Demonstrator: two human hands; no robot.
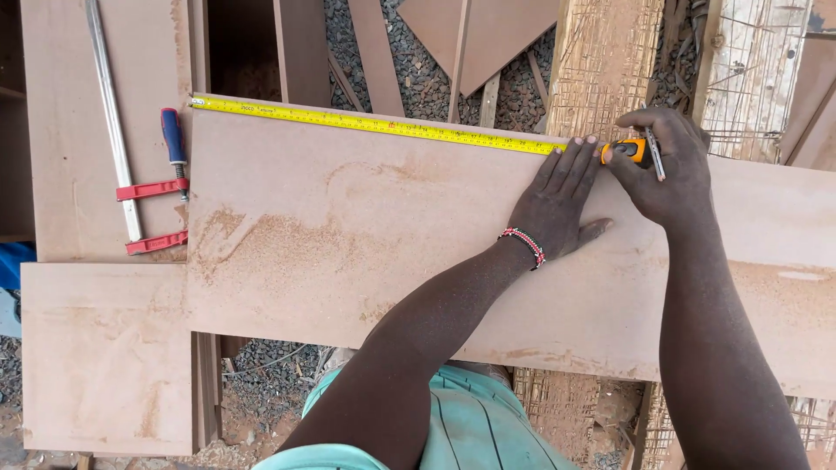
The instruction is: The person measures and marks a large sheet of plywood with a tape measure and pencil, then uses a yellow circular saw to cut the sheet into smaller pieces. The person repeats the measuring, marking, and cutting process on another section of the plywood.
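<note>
A long brown board [348, 244] dusted with sawdust lies across the middle. A yellow tape measure blade [366, 121] runs along its far edge, hooked at the left corner. My left hand [557, 204], with a beaded bracelet on the wrist, lies flat on the board, its fingertips pressing the tape down. My right hand [666, 165] grips the orange tape measure case [629, 151] together with a pen or pencil [655, 155] just right of the left fingers.
A red bar clamp [131, 187] with a blue handle lies on another board [96, 130] at left. A further panel [104, 357] sits at lower left. Gravel, board offcuts [488, 35] and rough timber [610, 61] lie beyond.
</note>
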